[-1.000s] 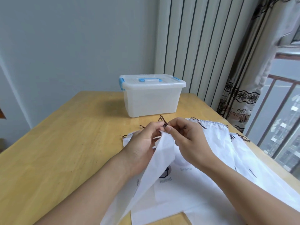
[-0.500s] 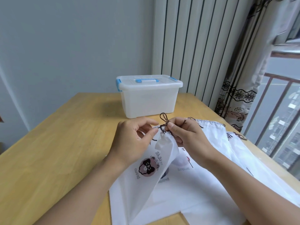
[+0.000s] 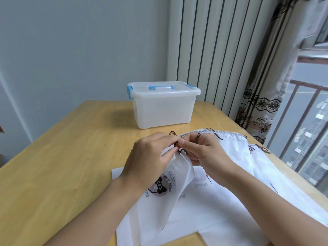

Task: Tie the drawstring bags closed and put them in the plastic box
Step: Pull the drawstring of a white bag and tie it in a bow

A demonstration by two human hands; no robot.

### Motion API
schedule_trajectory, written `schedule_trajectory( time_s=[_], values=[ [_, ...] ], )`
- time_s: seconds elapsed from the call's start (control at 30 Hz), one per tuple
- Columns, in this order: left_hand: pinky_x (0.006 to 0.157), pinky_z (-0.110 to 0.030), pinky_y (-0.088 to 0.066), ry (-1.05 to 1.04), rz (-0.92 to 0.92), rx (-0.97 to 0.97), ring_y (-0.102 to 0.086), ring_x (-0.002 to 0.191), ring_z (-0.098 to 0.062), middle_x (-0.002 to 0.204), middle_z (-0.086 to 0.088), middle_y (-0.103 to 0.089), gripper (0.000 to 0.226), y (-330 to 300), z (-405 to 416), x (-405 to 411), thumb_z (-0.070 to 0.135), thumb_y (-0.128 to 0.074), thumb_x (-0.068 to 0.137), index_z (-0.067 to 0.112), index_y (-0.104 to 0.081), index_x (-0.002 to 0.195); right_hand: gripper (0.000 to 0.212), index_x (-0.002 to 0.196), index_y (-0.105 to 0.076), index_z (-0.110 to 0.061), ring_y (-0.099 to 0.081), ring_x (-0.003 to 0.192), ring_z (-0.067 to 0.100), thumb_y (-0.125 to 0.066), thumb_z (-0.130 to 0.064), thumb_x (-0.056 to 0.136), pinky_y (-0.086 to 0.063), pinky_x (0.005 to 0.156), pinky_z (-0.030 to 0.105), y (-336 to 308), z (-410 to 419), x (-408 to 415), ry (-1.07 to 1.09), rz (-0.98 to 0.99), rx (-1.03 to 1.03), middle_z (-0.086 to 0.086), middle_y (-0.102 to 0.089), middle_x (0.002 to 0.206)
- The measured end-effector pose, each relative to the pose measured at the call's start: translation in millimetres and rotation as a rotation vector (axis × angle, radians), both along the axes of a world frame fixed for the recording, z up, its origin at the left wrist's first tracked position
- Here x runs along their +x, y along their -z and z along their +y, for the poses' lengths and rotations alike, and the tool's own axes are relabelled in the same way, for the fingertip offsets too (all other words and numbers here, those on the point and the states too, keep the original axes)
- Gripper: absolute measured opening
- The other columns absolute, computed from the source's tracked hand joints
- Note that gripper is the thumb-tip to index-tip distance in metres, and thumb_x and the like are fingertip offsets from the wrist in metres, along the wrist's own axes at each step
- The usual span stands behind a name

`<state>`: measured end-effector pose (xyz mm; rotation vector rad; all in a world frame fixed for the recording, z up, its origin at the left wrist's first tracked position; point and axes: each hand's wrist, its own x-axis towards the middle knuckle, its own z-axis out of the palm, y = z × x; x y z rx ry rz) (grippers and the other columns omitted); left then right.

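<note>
A white drawstring bag [image 3: 165,190] with a printed round logo is bunched at its neck and lifted above the table. My left hand [image 3: 150,158] and my right hand [image 3: 204,153] meet at that neck, both pinching its dark brown drawstring [image 3: 177,145]. More white drawstring bags [image 3: 236,174] lie flat beneath and to the right, their dark cords showing at the far edges. The translucent plastic box [image 3: 163,107] with a blue handle and blue latches stands behind the hands, its lid shut.
A wooden table [image 3: 62,166] carries everything, with bare wood on its left half. A grey wall rises behind it; a ribbed panel, a patterned curtain [image 3: 262,96] and a window railing stand at the right, close to the table's right edge.
The bag's neck has been gathered tighter and turned so its logo faces up. Both hands dropped slightly and shifted their fingers on the cord. The view tilted a little.
</note>
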<state>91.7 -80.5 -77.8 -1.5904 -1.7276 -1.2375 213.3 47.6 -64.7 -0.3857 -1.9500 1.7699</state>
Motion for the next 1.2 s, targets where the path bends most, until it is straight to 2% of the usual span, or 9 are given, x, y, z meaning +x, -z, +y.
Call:
schedule_trajectory(
  time_s=[0.13, 0.3, 0.43, 0.57, 0.73, 0.83, 0.93, 1.07, 1.2],
  values=[
    [0.071, -0.032, -0.057, 0.021, 0.023, -0.020, -0.070, 0.086, -0.014, 0.097, 0.003, -0.074, 0.029, 2.0, 1.6, -2.5, 0.011, -0.074, 0.080, 0.016, -0.077, 0.108, 0.019, 0.082, -0.064, -0.001, -0.021, 0.052, 0.014, -0.061, -0.008, 0.099, -0.015, 0.057, 0.034, -0.7, -0.9, 0.9, -0.015, 0.007, 0.016, -0.002, -0.030, 0.055],
    [0.067, -0.033, -0.056, 0.030, -0.038, -0.077, -0.067, 0.078, -0.014, 0.089, 0.006, -0.073, 0.031, -1.3, -0.5, -3.5, 0.005, -0.067, 0.078, 0.020, -0.077, 0.104, 0.024, 0.091, -0.059, 0.016, -0.025, 0.051, 0.012, -0.059, -0.006, 0.100, -0.019, 0.053, 0.024, 2.0, -1.5, -0.5, -0.054, 0.008, 0.075, -0.004, -0.039, 0.055],
    [0.073, -0.017, -0.053, 0.087, -0.214, -0.032, -0.069, 0.079, -0.007, 0.086, 0.005, -0.075, 0.031, -7.2, -3.0, -3.0, -0.005, -0.067, 0.081, 0.016, -0.080, 0.098, 0.022, 0.093, -0.062, 0.014, -0.030, 0.049, 0.009, -0.060, -0.007, 0.100, -0.028, 0.048, 0.016, 0.0, 2.4, 0.7, -0.052, 0.020, 0.202, -0.008, -0.045, 0.055],
    [0.079, -0.015, -0.054, 0.191, -0.437, -0.122, -0.071, 0.086, -0.007, 0.092, 0.004, -0.076, 0.025, -10.5, -3.8, -0.9, -0.004, -0.069, 0.085, 0.014, -0.079, 0.100, 0.021, 0.090, -0.068, 0.004, -0.029, 0.054, 0.015, -0.064, -0.015, 0.099, -0.025, 0.050, 0.024, -1.1, 10.5, 3.8, -0.030, 0.017, 0.268, 0.007, -0.044, 0.065],
    [0.080, -0.026, -0.058, 0.275, -0.617, -0.168, -0.072, 0.085, -0.011, 0.088, 0.005, -0.076, 0.028, -10.9, -6.3, 7.7, 0.015, -0.084, 0.071, 0.020, -0.078, 0.098, 0.020, 0.088, -0.068, 0.001, -0.035, 0.053, 0.016, -0.064, -0.016, 0.099, -0.030, 0.049, 0.023, 2.1, 10.3, 1.5, 0.017, 0.027, 0.303, 0.008, -0.049, 0.062],
    [0.079, -0.022, -0.055, 0.292, -0.708, -0.182, -0.072, 0.084, -0.010, 0.088, 0.006, -0.077, 0.043, -10.3, -4.9, 10.7, 0.027, -0.095, 0.061, 0.021, -0.077, 0.100, 0.020, 0.089, -0.069, -0.001, -0.046, 0.062, 0.023, -0.065, -0.017, 0.099, -0.039, 0.058, 0.036, 3.6, 7.4, 0.9, 0.014, 0.040, 0.301, 0.027, -0.058, 0.070],
    [0.083, -0.030, -0.058, 0.336, -0.804, -0.188, -0.073, 0.090, -0.016, 0.091, 0.002, -0.077, 0.054, -8.8, -3.0, 10.0, 0.041, -0.093, 0.054, 0.021, -0.077, 0.101, 0.019, 0.087, -0.069, -0.001, -0.047, 0.064, 0.024, -0.064, -0.015, 0.099, -0.039, 0.060, 0.039, 5.0, 7.4, -0.4, 0.030, 0.038, 0.286, 0.018, -0.056, 0.068],
    [0.083, -0.037, -0.061, 0.299, -0.905, -0.180, -0.075, 0.085, -0.019, 0.088, -0.003, -0.078, 0.031, -6.6, -0.8, 9.4, 0.016, -0.087, 0.073, 0.013, -0.076, 0.101, 0.021, 0.086, -0.067, 0.001, -0.038, 0.056, 0.018, -0.061, -0.014, 0.100, -0.033, 0.051, 0.025, 5.2, 6.2, -0.4, 0.007, 0.028, 0.299, 0.009, -0.051, 0.065],
    [0.077, -0.024, -0.056, 0.260, -0.892, -0.213, -0.075, 0.081, -0.011, 0.085, 0.001, -0.078, 0.015, -5.9, -0.5, 3.7, 0.004, -0.075, 0.084, 0.015, -0.077, 0.095, 0.023, 0.082, -0.066, -0.003, -0.033, 0.054, 0.014, -0.059, -0.012, 0.101, -0.031, 0.050, 0.021, 4.4, 6.9, 1.3, -0.052, 0.007, 0.269, 0.001, -0.044, 0.061]
  ],
)
